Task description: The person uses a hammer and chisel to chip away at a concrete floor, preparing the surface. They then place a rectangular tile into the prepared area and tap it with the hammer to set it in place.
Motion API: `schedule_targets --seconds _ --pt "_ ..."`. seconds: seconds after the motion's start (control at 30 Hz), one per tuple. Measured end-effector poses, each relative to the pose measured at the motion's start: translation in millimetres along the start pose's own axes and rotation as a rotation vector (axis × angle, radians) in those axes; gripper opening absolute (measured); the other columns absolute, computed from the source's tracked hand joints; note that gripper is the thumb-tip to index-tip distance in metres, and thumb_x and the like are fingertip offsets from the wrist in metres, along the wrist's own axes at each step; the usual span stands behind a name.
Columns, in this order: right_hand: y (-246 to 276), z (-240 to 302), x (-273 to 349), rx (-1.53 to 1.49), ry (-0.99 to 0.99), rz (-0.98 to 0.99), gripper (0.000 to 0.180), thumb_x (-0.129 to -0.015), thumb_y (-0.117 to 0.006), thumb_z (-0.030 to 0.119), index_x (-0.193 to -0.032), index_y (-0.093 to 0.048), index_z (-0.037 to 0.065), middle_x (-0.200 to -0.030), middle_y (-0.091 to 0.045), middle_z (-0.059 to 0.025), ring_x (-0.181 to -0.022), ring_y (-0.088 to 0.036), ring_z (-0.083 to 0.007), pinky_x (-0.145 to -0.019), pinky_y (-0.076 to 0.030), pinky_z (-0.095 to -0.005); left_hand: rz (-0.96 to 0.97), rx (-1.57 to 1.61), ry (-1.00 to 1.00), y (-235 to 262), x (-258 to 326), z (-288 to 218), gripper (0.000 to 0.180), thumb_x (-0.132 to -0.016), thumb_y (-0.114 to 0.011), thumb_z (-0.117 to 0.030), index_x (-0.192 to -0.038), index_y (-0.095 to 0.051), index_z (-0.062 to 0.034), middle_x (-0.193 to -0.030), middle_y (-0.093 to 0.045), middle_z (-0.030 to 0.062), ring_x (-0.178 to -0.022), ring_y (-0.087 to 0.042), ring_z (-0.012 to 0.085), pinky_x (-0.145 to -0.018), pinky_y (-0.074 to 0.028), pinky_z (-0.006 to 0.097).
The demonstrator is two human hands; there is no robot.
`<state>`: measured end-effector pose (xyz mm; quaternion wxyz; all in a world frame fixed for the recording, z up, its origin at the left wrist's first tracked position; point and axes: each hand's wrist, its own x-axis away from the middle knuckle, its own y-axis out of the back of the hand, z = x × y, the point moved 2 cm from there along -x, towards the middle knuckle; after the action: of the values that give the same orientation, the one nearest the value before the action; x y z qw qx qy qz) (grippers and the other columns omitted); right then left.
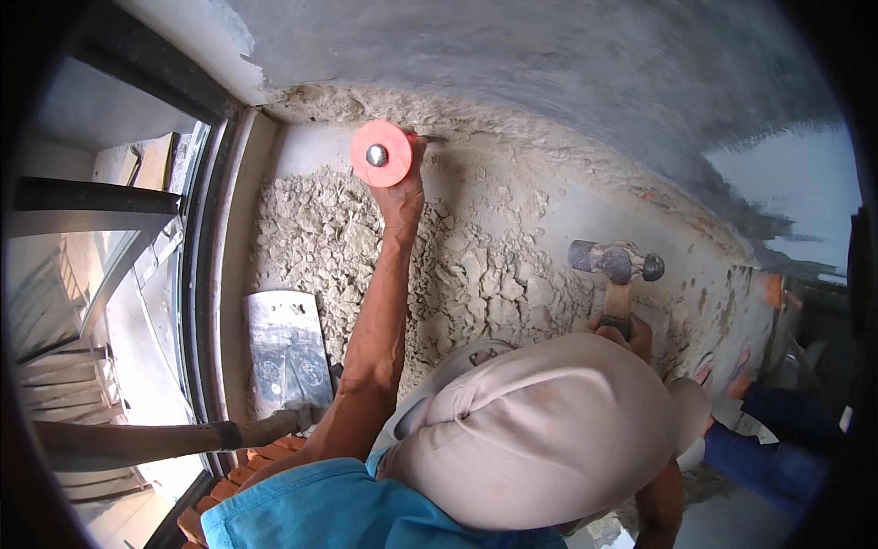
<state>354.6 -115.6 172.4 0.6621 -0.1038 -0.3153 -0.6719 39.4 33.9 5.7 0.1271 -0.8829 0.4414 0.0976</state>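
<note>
Rough grey plaster wall (pixel 567 64) fills the upper view, with a chipped band of pale broken render and rubble (pixel 476 265) below it. At the band's top edge, the left hand (pixel 402 188) is wrapped around a steel chisel with a round orange hand guard (pixel 381 154), its tip against the wall. The right hand (pixel 626 331) grips the wooden handle of a steel-headed hammer (pixel 615 263), raised well apart from the chisel. Lower left, a flat metal shovel blade (pixel 288 352) lies beside the rubble.
</note>
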Motion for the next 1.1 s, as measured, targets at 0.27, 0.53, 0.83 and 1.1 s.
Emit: schedule_targets --seconds 0.27,0.53,0.83,1.1 --pt "2 -5 -1 0.023 0.027 0.019 0.015 -0.081 -0.058 0.008 -0.091 -0.064 -0.002 -0.065 -0.058 -0.0011 -0.055 -0.052 -0.0079 -0.051 -0.042 -0.0277 -0.064 -0.033 -0.007 12 -4 -29 0.019 -0.086 -0.078 -0.010 -0.099 -0.067 -0.0003 -0.093 -0.068 0.0037 -0.085 -0.062 0.0136 -0.078 -0.052 0.029" --pt "-3 -3 2 0.010 -0.020 -0.022 0.016 -0.081 -0.060 0.009 -0.092 -0.065 -0.001 -0.065 -0.057 -0.0005 -0.056 -0.052 -0.0077 -0.051 -0.041 -0.0270 0.096 0.137 0.179 -68 34 -19 0.019 -0.085 -0.077 -0.007 -0.100 -0.068 -0.0025 -0.097 -0.071 0.0059 -0.090 -0.066 0.0161 -0.083 -0.052 0.032" --pt "3 -5 0 0.008 -0.036 -0.016 0.015 -0.080 -0.063 0.009 -0.091 -0.065 -0.001 -0.066 -0.058 -0.0009 -0.056 -0.052 -0.0077 -0.052 -0.042 -0.0266 0.043 -0.117 -0.089 -27 0 -10 0.021 -0.082 -0.080 -0.008 -0.096 -0.065 -0.0024 -0.089 -0.067 0.0026 -0.083 -0.063 0.0152 -0.078 -0.051 0.031" --pt "0 -16 -7 0.034 -0.034 0.025 0.016 -0.080 -0.063 0.012 -0.090 -0.065 -0.001 -0.067 -0.058 -0.0002 -0.059 -0.053 -0.0070 -0.054 -0.043 -0.0264 0.138 0.116 0.148 -64 20 -28 0.016 -0.081 -0.077 -0.004 -0.095 -0.068 -0.0009 -0.088 -0.068 0.0043 -0.081 -0.063 0.0155 -0.075 -0.051 0.030"
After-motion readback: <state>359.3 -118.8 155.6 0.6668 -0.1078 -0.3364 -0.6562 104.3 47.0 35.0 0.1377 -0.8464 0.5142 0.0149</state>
